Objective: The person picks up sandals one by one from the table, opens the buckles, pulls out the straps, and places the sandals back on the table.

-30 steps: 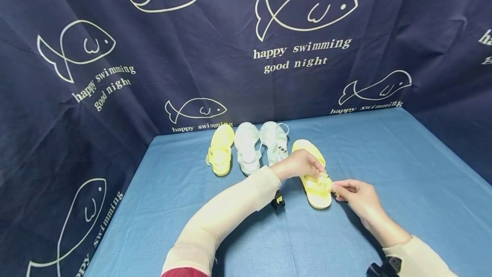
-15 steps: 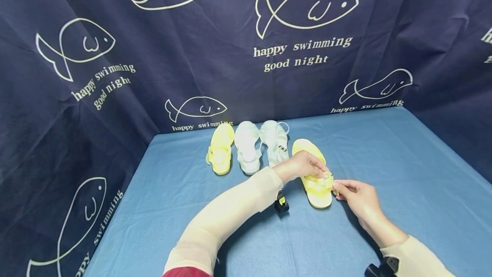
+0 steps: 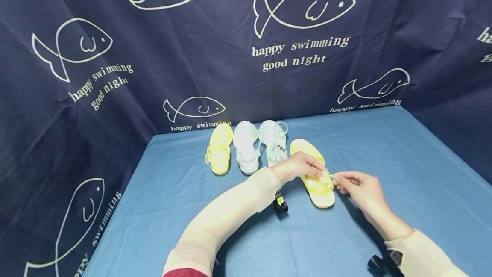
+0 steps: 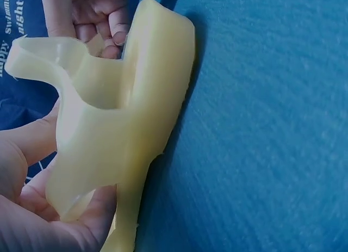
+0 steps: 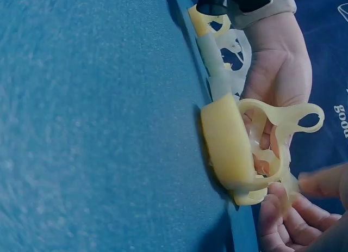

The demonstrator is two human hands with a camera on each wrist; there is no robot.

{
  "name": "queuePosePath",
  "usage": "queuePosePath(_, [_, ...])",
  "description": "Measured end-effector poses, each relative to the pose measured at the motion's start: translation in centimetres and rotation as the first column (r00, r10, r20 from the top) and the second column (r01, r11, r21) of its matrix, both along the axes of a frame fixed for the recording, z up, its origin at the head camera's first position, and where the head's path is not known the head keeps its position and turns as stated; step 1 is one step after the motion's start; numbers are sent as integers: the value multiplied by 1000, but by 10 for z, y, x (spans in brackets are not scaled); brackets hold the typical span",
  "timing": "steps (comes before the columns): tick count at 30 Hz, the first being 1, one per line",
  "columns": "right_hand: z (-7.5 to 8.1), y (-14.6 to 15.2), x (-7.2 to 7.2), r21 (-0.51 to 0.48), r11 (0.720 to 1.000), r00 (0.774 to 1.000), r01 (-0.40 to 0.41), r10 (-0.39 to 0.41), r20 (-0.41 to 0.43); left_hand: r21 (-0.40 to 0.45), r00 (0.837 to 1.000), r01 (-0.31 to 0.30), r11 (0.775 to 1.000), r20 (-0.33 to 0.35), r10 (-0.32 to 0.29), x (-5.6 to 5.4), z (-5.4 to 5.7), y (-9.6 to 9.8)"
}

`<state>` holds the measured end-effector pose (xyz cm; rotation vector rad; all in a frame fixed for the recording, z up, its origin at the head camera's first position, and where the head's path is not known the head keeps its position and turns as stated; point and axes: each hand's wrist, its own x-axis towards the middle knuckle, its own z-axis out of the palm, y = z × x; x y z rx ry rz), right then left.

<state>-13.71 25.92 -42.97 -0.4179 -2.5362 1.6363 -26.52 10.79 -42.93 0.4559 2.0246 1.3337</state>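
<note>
A yellow sandal (image 3: 320, 198) lies on the blue cloth at the right end of a row of sandals. My left hand (image 3: 301, 166) holds its upper from the left; in the left wrist view, thumb and fingers (image 4: 13, 159) close around the pale yellow plastic (image 4: 89, 137). From the right, my right hand (image 3: 359, 187) pinches the sandal's thin strap (image 3: 332, 176). The right wrist view shows this strap (image 5: 288, 195) between thumb and fingers, a little blurred, with an open loop (image 5: 311, 120) on the upper nearby. The left fingertips are partly hidden behind the upper.
Two pale mint sandals (image 3: 246, 140) stand to the left of the held one, close by the left forearm. Beyond them is another yellow sandal (image 3: 220, 148). A dark blue curtain (image 3: 238, 76) with white fish prints rises behind the cloth-covered table (image 3: 269, 243).
My right hand has shifted slightly up and right, drawing the strap outward beside the upper. The sandal's near end has swung a little right. My left hand keeps its hold, moving only slightly.
</note>
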Motion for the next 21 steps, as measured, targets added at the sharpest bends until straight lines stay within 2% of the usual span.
queuePosePath(5, [-1, 0, 2, 97, 995, 1000, 14, -14, 2, 20, 1000, -24, 1000, 8, 24, 4, 1, 0])
queuePosePath(10, [-3, -2, 1, 97, 995, 1000, 9, -11, 17, -6, 999, -34, 999, -12, 34, 5, 2, 0])
queuePosePath(14, [-3, -3, -1, 130, 991, 1000, 20, -23, 16, -37, 999, -2, 999, -39, 1, 1, 1, 0])
queuePosePath(18, [-4, -3, -1, 157, 987, 999, 25, -31, 32, -31, 999, 44, 999, -13, -45, -5, -1, -1])
queuePosePath(21, [-5, -3, -2, 137, 990, 999, 20, -25, 33, -21, 999, 53, 998, 3, -53, -6, -1, -1])
